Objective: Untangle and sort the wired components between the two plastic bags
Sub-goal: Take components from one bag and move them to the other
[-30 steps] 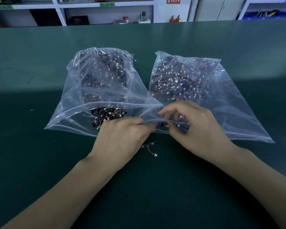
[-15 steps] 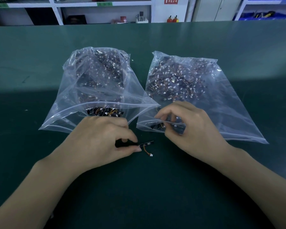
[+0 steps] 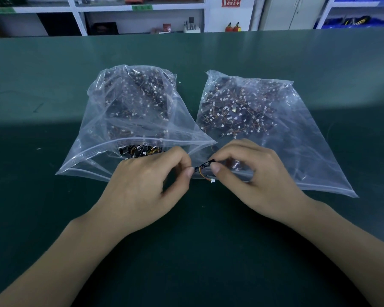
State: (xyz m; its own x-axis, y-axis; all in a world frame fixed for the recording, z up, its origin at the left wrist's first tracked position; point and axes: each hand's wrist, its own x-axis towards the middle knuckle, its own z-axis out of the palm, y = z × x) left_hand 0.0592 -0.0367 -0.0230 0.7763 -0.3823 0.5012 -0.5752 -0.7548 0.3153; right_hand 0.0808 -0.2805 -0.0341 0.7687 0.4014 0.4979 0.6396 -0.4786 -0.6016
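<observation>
Item: clear zip-top plastic bag on the left (image 3: 93, 160). It is lying crumpled on the dark green matte table (image 3: 208, 251) with its mouth gaping toward you, and it is holding a heap of small black strip boards with orange wires and white plugs (image 3: 140, 107); a few are showing at the open mouth.

Item: your left hand (image 3: 142, 191). You are curling its fingers and pinching the near end of one small black strip component with a short orange wire and a white plug (image 3: 205, 168) between thumb and forefinger.

Item: that single component. You are holding it just above the table, between the two bag mouths, tilted; its wire is looping down and its plug is dangling below your fingertips.

Item: your right hand (image 3: 253, 180). You are pinching the component's other end, fingers bent, the hand hovering over the second bag's near edge.

Item: clear zip-top plastic bag on the right (image 3: 319, 156). It is lying flatter, glossy and wrinkled, and is carrying a looser tangle of the same wired parts (image 3: 242, 111).
</observation>
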